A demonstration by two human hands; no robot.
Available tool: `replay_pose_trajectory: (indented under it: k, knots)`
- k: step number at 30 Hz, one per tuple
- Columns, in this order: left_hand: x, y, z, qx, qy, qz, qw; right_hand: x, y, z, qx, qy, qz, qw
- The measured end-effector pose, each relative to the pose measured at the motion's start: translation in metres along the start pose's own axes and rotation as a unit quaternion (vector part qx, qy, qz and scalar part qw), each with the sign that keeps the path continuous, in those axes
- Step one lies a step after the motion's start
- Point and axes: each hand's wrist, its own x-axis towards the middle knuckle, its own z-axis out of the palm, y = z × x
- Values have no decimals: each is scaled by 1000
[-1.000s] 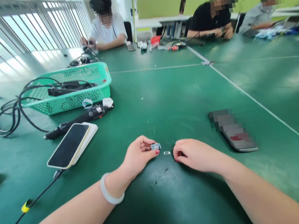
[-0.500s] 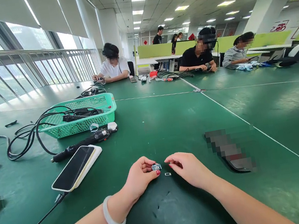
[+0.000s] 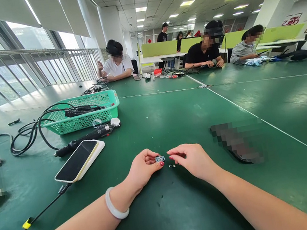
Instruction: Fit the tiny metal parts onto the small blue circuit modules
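My left hand pinches a small blue-and-silver circuit board between thumb and fingers, just above the table. Facing it from the right is my right hand, its thumb and index finger drawn close together in a pinch. Whether anything sits between those fingertips is too small to make out. A short gap separates them from the board. Below this gap, a tiny pale rectangular frame-like piece lies flat on the green table, touched by neither hand.
To the left, a phone rests on a white slab with a cable attached. Behind it lie a black electric screwdriver and a green basket of cables. A blurred dark object lies right. Several people sit across the table.
My view has tilted slightly, so the table appears higher. My right fingertips have drawn closer together and come a little nearer the board. The left hand keeps its hold.
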Motion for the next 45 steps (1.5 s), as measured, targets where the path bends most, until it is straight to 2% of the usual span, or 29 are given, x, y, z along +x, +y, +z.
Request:
replay_pose_trajectory:
  k: [5, 12, 19, 32, 42, 45]
  knots:
    - [-1, 1, 1, -8, -9, -4, 1000, -2, 1, 7, 45, -6, 8, 999]
    - [0, -2, 0, -17, -10, 2, 1000, -4, -2, 8, -18, -15, -22, 999]
    - [2, -7, -1, -17, -25, 5, 1000, -6, -2, 7, 3, -11, -34, 999]
    - [0, -7, 1, 37, -49, 5, 998, -9, 5, 9, -105, -24, -132, 985]
    - [2, -11, 0, 40, -69, 13, 997, -8, 1, 5, -62, -27, -85, 994]
    - [1, -10, 1, 36, -74, 7, 997, -8, -1, 4, -70, -30, -91, 993]
